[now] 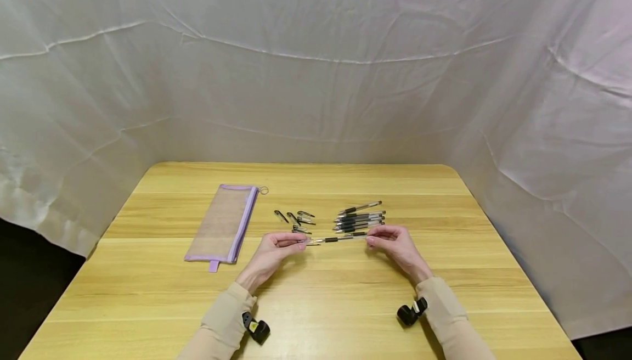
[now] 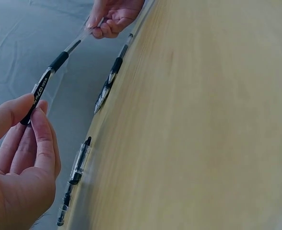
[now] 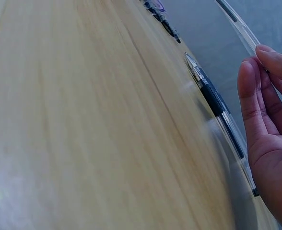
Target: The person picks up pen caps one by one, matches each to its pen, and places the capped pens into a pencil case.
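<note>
My left hand (image 1: 274,254) pinches a clear pen cap with a black clip (image 2: 39,93) between thumb and fingers. Held in the thumb and fingertips of my right hand (image 1: 396,247) is the back end of a clear gel pen (image 1: 332,239) with a black grip. In the left wrist view the pen's tip end meets the cap, nearly in line with it; how far in the tip sits cannot be told. Just beyond the right hand lie several uncapped black gel pens (image 1: 360,217), side by side. Several loose caps (image 1: 307,221) lie beyond the left hand.
A flat mesh zip pouch (image 1: 220,223) with lilac edging lies to the left on the wooden table (image 1: 316,305). Its zip has a ring (image 1: 264,190) at the far end. Pale cloth (image 1: 316,96) hangs behind the table and along both sides.
</note>
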`<state>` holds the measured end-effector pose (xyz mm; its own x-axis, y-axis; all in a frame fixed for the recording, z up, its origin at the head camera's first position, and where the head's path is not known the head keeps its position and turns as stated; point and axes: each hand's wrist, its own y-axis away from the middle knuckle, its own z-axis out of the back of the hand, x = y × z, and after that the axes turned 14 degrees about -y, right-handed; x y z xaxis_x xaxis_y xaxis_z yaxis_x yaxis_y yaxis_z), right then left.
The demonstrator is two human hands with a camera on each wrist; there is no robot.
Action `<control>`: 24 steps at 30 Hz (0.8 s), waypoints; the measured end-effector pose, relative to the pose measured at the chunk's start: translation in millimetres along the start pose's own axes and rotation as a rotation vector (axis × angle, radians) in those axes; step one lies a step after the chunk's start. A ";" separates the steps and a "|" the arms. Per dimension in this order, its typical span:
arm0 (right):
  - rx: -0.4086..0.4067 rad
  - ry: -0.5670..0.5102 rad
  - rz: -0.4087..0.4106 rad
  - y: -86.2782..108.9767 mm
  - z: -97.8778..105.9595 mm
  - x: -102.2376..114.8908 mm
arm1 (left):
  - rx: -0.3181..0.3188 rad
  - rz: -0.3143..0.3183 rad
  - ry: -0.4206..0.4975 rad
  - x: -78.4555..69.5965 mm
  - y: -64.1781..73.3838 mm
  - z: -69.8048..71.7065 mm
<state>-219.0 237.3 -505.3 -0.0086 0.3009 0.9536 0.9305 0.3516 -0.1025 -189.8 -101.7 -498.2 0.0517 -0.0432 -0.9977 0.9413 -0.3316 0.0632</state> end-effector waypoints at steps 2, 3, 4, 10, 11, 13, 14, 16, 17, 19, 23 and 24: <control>-0.003 -0.004 -0.005 0.0 -0.3 -0.1 | 0.000 -0.001 -0.004 -0.2 0.2 -0.1; -0.003 -0.003 -0.007 -0.1 -0.5 -0.2 | -0.001 -0.001 -0.004 -0.4 0.2 -0.2; -0.003 -0.004 -0.009 -0.1 -0.7 -0.3 | -0.002 0.000 -0.004 -0.5 0.3 -0.4; -0.005 0.015 -0.016 -0.5 -2.8 -0.8 | -0.002 0.011 -0.004 -1.1 0.0 -1.9; -0.008 0.019 -0.018 -0.6 -3.3 -0.9 | -0.002 0.011 -0.006 -1.2 -0.2 -2.2; -0.013 0.025 -0.020 -0.9 -4.1 -1.3 | 0.002 0.009 -0.008 -0.8 -1.1 -2.7; -0.014 0.027 -0.021 -1.1 -4.7 -1.4 | 0.003 0.007 -0.010 -0.8 -1.5 -3.0; -0.016 0.028 -0.023 -1.4 -5.7 -1.6 | 0.006 0.004 -0.015 -0.5 -2.3 -3.4; -0.017 0.027 -0.024 -1.4 -6.1 -1.8 | 0.007 0.005 -0.018 -0.5 -2.5 -3.7; -0.018 0.028 -0.022 -1.5 -7.1 -2.0 | 0.005 0.008 -0.024 -1.0 -2.7 -4.4; -0.010 0.026 -0.009 -1.6 -9.5 -3.1 | 0.003 0.014 -0.037 -1.5 -2.9 -5.3; -0.009 0.028 -0.007 -1.6 -10.3 -3.4 | 0.003 0.014 -0.039 -1.6 -3.0 -5.4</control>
<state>-216.7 226.5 -505.4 -0.0052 0.2738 0.9618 0.9336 0.3459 -0.0934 -190.9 -95.6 -496.9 0.0517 -0.0846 -0.9951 0.9395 -0.3337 0.0772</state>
